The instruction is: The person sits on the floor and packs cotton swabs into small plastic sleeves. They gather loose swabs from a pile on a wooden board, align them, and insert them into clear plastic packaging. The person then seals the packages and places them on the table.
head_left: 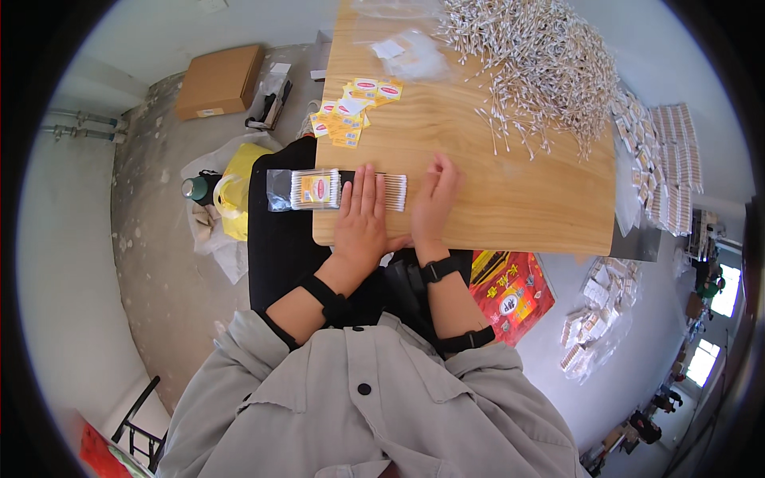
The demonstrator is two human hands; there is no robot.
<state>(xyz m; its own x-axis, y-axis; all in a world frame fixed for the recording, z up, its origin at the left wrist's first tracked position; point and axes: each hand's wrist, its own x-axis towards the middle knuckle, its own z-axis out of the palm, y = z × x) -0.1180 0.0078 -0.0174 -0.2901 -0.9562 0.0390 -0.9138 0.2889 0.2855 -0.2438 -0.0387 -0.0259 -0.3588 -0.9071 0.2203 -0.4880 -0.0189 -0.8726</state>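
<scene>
Left hand (360,213) lies flat, fingers spread, pressing a row of cotton swabs (394,192) half-slid into a clear bag (307,190) at the worktop (510,207) near-left edge, right hand (434,199) open, steadying the loose ends; light, bendy, scatter-prone, so hold the bundle's sides, while the loose swab heap (534,68) fills the far-right corner.

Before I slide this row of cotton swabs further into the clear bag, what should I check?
1. Left hand flat on the row of cotton swabs: ok.
2. Right hand steadying the row's right end: ok.
3. Clear bag in line with the row, its left end hanging past the wooden board: ok.
4. Bag mouth open around the swabs: cannot tell, hand covers it.
5. Loose swab pile apart from the row: ok.
6. Yellow labels lie apart from the bag: ok.
</scene>
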